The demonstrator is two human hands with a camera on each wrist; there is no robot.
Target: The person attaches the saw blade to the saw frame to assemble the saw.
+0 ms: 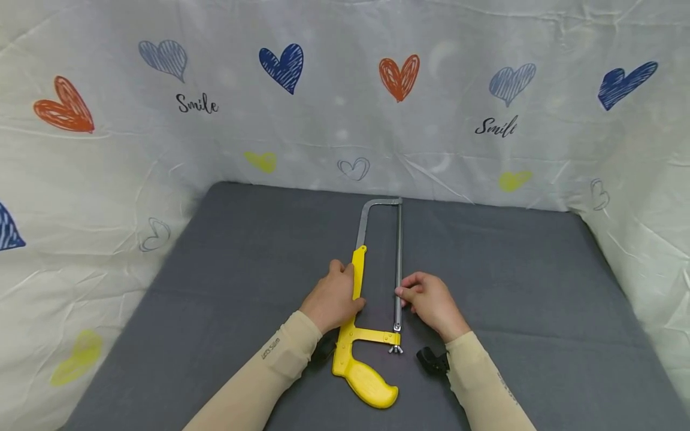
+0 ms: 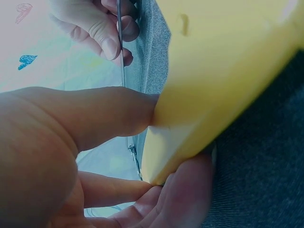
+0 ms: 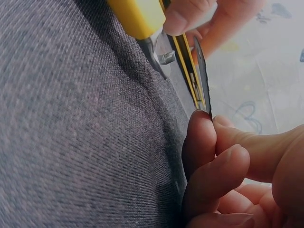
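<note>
A hacksaw with a yellow frame and handle (image 1: 372, 383) lies on the grey cloth, its silver front bow pointing away from me. My left hand (image 1: 335, 297) grips the yellow spine of the frame between thumb and fingers; the left wrist view shows the yellow part (image 2: 213, 71) close up. On the right, my right hand (image 1: 431, 299) pinches the saw blade (image 1: 399, 257) between thumb and forefinger, near its lower half. In the right wrist view the blade (image 3: 203, 71) runs up from the fingertips. A wing nut (image 1: 396, 349) sits at the blade's near end.
Grey cloth (image 1: 259, 251) covers the table. Behind it and at both sides hangs a white curtain (image 1: 323, 120) printed with hearts and the word Smile. A black wrist device (image 1: 431, 361) shows beside the right sleeve.
</note>
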